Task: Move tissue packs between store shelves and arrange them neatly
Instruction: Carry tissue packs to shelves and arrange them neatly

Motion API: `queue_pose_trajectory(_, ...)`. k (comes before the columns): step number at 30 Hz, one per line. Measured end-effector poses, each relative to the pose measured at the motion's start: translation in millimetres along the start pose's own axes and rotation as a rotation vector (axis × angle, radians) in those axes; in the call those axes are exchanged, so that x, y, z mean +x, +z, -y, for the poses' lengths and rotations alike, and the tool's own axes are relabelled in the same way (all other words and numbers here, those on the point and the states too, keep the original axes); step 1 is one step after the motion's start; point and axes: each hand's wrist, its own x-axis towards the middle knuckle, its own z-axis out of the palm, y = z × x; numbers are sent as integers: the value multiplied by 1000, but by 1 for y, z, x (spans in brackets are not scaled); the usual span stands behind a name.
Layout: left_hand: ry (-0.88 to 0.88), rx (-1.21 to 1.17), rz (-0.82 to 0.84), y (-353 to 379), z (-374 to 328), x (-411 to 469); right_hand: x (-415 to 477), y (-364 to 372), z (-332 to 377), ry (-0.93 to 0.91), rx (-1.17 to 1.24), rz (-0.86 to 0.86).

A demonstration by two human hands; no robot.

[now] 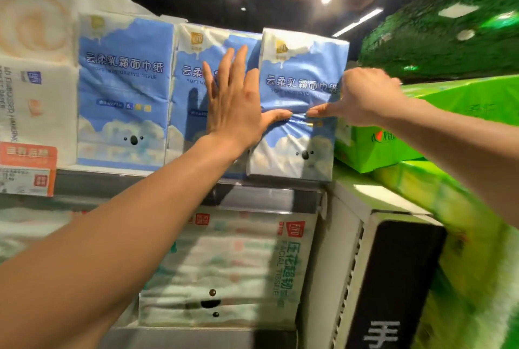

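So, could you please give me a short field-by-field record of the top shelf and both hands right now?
upper shelf: three blue tissue packs upright in a row
left pack: untouched
middle pack: left hand lies flat on its front
right pack: set forward of the others, both thumbs pressing its wrinkled front
right hand: fingers curled at that pack's right edge
below: white facial tissue packs
to the right: green packs
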Motion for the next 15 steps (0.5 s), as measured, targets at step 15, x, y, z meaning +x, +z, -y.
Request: queue_pose_trajectory(15, -6, 26, 62, 12, 9, -9, 8, -12, 3, -58, -106, 279)
